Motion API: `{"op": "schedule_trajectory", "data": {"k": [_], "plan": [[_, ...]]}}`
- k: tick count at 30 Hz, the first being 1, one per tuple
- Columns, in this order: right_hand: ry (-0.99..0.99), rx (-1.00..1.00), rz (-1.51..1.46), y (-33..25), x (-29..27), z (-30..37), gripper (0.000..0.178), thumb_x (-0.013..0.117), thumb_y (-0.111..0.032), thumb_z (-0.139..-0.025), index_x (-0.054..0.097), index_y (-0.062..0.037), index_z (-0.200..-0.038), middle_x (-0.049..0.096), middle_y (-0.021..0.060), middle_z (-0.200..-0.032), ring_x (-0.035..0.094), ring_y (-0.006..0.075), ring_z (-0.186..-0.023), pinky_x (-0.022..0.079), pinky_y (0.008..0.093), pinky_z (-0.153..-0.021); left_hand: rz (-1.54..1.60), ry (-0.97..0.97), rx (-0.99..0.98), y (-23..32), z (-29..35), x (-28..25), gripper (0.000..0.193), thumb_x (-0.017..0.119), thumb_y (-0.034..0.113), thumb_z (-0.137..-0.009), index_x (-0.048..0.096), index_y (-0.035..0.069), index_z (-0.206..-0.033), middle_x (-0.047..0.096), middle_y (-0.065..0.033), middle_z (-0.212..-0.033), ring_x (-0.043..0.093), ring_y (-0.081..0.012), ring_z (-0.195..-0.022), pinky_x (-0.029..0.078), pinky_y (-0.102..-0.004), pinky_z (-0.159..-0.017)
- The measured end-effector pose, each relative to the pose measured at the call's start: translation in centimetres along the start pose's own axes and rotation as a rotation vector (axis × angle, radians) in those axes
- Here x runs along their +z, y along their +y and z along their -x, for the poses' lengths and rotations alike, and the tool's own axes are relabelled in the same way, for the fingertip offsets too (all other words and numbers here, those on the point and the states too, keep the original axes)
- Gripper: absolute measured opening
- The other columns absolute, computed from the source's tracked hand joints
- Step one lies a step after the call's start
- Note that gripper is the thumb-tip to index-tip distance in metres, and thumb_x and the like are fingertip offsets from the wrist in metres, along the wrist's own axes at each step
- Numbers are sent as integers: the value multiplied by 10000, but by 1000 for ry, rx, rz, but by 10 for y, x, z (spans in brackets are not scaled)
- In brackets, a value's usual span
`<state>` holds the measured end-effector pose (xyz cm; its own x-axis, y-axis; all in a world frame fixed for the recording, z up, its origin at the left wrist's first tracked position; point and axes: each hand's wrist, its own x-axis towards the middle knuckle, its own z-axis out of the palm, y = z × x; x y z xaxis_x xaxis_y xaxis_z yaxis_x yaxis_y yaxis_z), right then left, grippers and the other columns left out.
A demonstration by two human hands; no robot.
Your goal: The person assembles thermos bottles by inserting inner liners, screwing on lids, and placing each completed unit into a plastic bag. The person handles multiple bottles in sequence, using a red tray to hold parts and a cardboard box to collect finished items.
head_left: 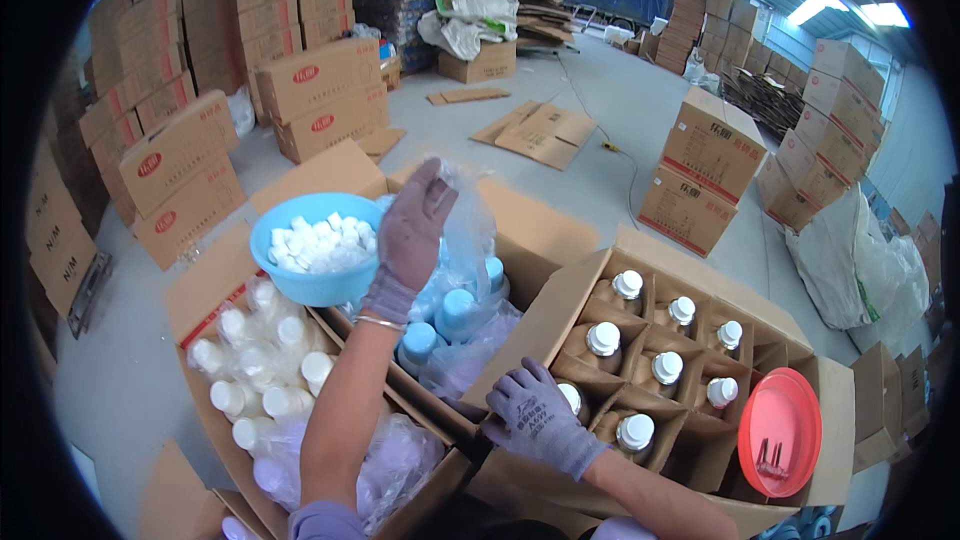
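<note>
My left hand (408, 245), in a grey glove, is raised over the middle carton (395, 376), its fingers closed on a clear plastic bag (470, 230). Below it in that carton are blue-capped bottles (458, 314) in clear plastic. My right hand (545, 422), also gloved, has its fingers bent over the near left edge of the divided carton (640, 240). White-capped bottles (603, 339) stand upright in that carton's compartments, one partly hidden beside my right hand. A light blue basin (315, 285) of small white caps (318, 240) sits left of my left hand.
The left carton (195, 325) holds bagged white and lilac bottles (285, 402). A red basin (790, 420) with small metal pieces rests on the divided carton's right side. Stacked cartons (705, 155), flattened cardboard (540, 135) and a cable (612, 147) occupy the floor beyond.
</note>
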<state>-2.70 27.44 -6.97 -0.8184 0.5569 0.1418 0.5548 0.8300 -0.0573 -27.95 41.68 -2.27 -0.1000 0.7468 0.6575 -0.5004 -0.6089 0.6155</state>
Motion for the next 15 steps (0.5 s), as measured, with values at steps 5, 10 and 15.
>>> {"op": "schedule_trajectory", "data": {"k": [5, 10, 15], "plan": [[390, -17, -327, 0, 17, -6, 531, 692, -380, -824, 610, -37, -1222, 588, 172, -1237, 524, 348, -1215, 331, 497, -1126, 265, -389, 222, 180, -29, 111, 534, 442, 303, -1030, 417, -16, -1458, 477, -123, -1485, 449, -262, -1371, 243, -529, -1216], [1057, 351, -315, 2, -32, 7, 699, 770, -286, -747, 513, -20, -1340, 486, 184, -1410, 428, 412, -1296, 314, 505, -1112, 325, -393, 220, 283, -48, 129, 466, 412, 265, -1040, 469, 4, -1422, 531, -133, -1429, 453, -268, -1367, 230, -538, -1224], [879, 301, -123, 25, -87, 16, 486, 741, -196, -764, 619, -33, -1206, 567, 143, -1329, 511, 362, -1213, 403, 461, -1007, -388, -66, 346, 223, 19, 158, 531, 386, 250, -1063, 278, 26, -1533, 375, -131, -1535, 393, -265, -1407, 285, -452, -1212]]}}
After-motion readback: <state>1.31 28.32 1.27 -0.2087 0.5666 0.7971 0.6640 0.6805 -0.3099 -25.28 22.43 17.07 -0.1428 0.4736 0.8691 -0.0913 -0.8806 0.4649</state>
